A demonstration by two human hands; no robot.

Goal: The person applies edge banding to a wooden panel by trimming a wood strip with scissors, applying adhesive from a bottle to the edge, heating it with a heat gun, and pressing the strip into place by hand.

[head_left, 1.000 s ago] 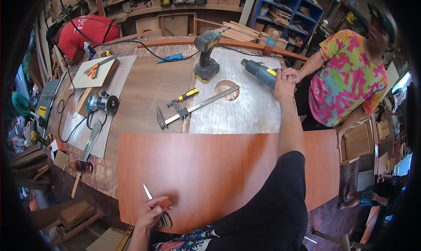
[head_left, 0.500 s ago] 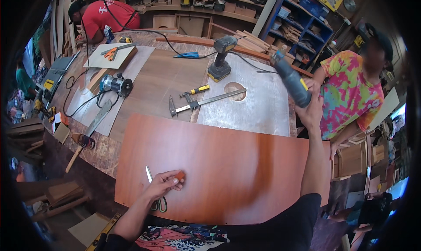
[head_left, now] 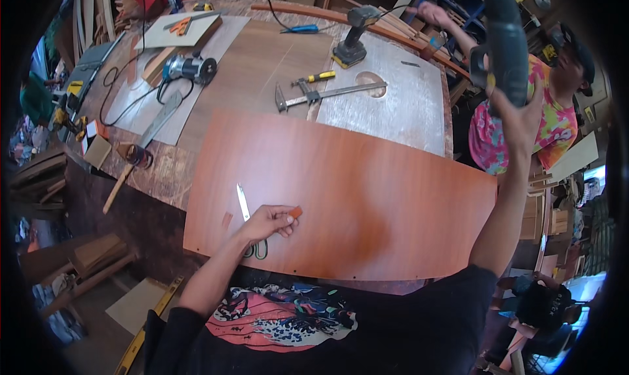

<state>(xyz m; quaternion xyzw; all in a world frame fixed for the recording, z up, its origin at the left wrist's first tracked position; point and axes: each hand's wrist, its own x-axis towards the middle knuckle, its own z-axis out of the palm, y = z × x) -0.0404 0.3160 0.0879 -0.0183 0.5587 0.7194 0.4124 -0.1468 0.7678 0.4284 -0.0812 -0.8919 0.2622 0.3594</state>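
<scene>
- The left hand pinches a small reddish strip over the brown board.
- The right hand grips a dark power tool, held up at the upper right.
- Scissors lie on the board, their middle hidden by the left hand.
- Past the board, a bar clamp crosses the hole in a pale panel; a drill stands near it, a router farther left.
- A co-worker stands at right, partly hidden by the tool.
</scene>
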